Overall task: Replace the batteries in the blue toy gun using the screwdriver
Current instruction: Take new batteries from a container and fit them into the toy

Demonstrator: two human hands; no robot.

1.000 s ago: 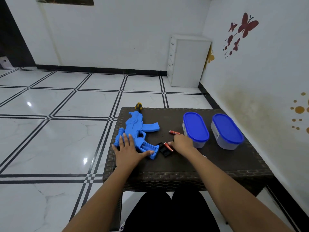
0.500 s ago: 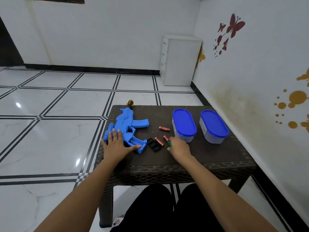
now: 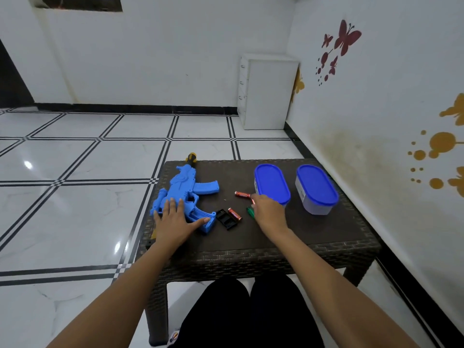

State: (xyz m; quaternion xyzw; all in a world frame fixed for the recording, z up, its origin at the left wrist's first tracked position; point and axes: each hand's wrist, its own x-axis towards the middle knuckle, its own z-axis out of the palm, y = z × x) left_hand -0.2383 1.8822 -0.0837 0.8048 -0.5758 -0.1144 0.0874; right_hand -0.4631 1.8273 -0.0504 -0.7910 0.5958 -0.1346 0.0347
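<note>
- Since half a second ago the right hand (image 3: 267,213) has gone further up the bench (image 3: 288,237), towards the near blue-lidded container (image 3: 272,183); a green object (image 3: 250,212), then at its fingertips, now lies just beside its left edge.
- The right hand's grip is curled, with a small red tip (image 3: 253,201) showing at the fingertips (it looks like a battery, though little of it shows).
- The left hand (image 3: 175,221) lies flat with fingers spread, pressing on the rear of the blue toy gun (image 3: 185,190), holding nothing.
- The gun lies on its side at the bench's left end, its battery bay facing up near the left thumb.
- A black cover (image 3: 226,219) lies just right of the gun's butt, one red battery (image 3: 234,214) touching its far edge.
- Another red battery (image 3: 242,194) lies further up, near the container.
- The screwdriver (image 3: 191,156) pokes out past the gun's muzzle at the far edge, only its yellow-and-black handle visible.
- A second blue-lidded container (image 3: 316,189) stands to the right of the first.
</note>
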